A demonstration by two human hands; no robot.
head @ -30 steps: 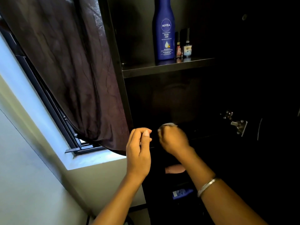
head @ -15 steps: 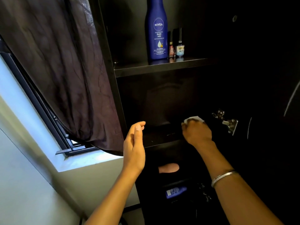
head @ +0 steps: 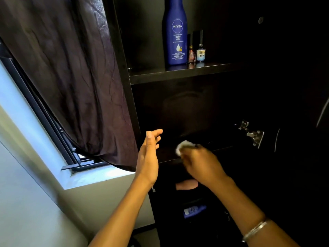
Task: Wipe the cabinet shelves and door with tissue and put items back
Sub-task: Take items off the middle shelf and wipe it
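A dark cabinet stands open in front of me. My right hand [head: 201, 164] presses a white tissue [head: 183, 146] onto the middle shelf [head: 167, 155], near its front edge. My left hand [head: 148, 155] hovers at the shelf's left end, fingers apart and holding nothing. On the upper shelf [head: 178, 73] stand a tall blue Nivea lotion bottle [head: 175, 32] and two small nail polish bottles [head: 195, 50]. The open cabinet door [head: 293, 157] is on the right, very dark.
A metal hinge [head: 252, 133] sits at the right of the middle shelf. Lower shelves hold a pink item [head: 187, 185] and a blue bottle [head: 194, 210]. A dark curtain [head: 71, 77] hangs over the window [head: 35, 122] on the left.
My right hand slid the tissue right along the middle shelf, then back left toward the middle. My left hand opened its fingers and stayed by the shelf's left end.
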